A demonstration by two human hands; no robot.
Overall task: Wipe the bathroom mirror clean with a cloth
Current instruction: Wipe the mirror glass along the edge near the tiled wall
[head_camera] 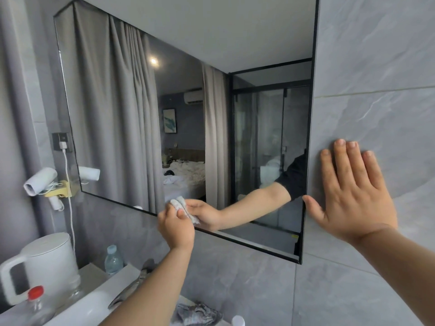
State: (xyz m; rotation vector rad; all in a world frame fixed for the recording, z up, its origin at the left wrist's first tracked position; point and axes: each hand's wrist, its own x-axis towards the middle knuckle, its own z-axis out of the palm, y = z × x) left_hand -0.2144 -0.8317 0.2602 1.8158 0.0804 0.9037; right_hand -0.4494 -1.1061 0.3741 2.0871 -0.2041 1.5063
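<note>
A large black-framed mirror hangs on the grey tiled wall. My left hand grips a small grey-white cloth and holds it against the glass at the mirror's bottom edge, near the middle. The hand and cloth are doubled by their reflection. My right hand lies flat with straight fingers on the wall tile just right of the mirror's lower right corner, its thumb at the frame.
Below left, a white kettle, a red-capped bottle and a water bottle stand by the white basin. A hair dryer hangs in a wall holder, with a plugged-in cable. Another crumpled cloth lies on the counter.
</note>
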